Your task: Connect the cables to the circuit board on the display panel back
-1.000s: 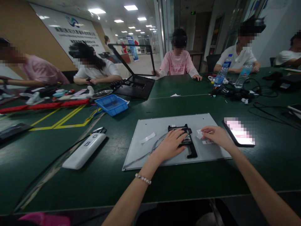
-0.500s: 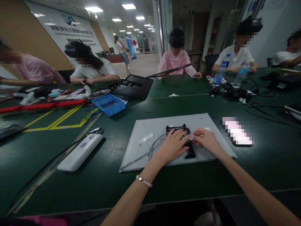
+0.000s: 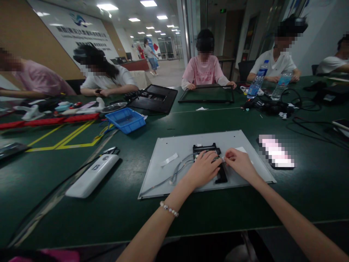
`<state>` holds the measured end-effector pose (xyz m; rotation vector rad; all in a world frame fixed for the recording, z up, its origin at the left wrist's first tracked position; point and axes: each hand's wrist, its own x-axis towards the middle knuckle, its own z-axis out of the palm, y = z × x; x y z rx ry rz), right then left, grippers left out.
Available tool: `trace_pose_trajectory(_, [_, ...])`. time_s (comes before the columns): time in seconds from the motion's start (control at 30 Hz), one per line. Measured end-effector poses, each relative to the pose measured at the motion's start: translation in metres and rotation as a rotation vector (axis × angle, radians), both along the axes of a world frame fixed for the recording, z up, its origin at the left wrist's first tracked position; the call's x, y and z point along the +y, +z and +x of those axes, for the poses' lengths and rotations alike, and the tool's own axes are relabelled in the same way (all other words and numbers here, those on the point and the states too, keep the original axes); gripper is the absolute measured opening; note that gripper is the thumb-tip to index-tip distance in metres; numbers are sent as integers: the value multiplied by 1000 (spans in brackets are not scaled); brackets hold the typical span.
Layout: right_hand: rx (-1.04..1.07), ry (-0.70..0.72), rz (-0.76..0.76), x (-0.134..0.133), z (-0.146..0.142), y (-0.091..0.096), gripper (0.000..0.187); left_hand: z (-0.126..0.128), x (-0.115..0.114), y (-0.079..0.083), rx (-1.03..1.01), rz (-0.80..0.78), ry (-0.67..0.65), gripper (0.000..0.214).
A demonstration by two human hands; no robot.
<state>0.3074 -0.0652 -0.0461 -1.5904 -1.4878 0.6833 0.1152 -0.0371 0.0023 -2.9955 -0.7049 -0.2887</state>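
A flat grey-white panel [image 3: 156,153] lies on the green table, and a black frame-shaped bracket [image 3: 222,175] sits on its middle. My left hand [image 3: 203,169] rests over the bracket with its fingers stretched out, hiding much of its centre. Just to the right, the fingertips of my right hand [image 3: 240,163] are pinched together by the bracket's right side; what they hold is too small to make out. Grey cables [image 3: 178,168] run from the bracket toward the panel's lower left corner. A white strip [image 3: 169,160] is left of the cables.
Right of the panel lies a phone [image 3: 276,153]. A white power bank [image 3: 94,174] with a black cable is on the left, a blue tray [image 3: 127,122] behind it. Farther back are a black casing [image 3: 155,98] and two bottles [image 3: 256,82]. Opposite, a person holds a black frame [image 3: 206,100].
The person opposite has lowered the black frame onto the table. My left hand has shifted slightly right; my right hand has barely moved, its fingers pinched closer together. The panel stays put.
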Motion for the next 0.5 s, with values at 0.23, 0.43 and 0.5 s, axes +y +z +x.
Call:
trace_pose_trajectory(0.23, [-328, 34, 70, -3, 0, 7, 8, 1, -1, -1, -6, -1, 9, 27])
trace_pose_trajectory(0.43, [-360, 67, 140, -1, 4, 0, 13, 1, -1, -1, 10, 2, 21, 27])
trace_pose_trajectory(0.5, [-332, 82, 140, -1, 5, 0, 13, 1, -3, -1, 14, 3, 26, 28])
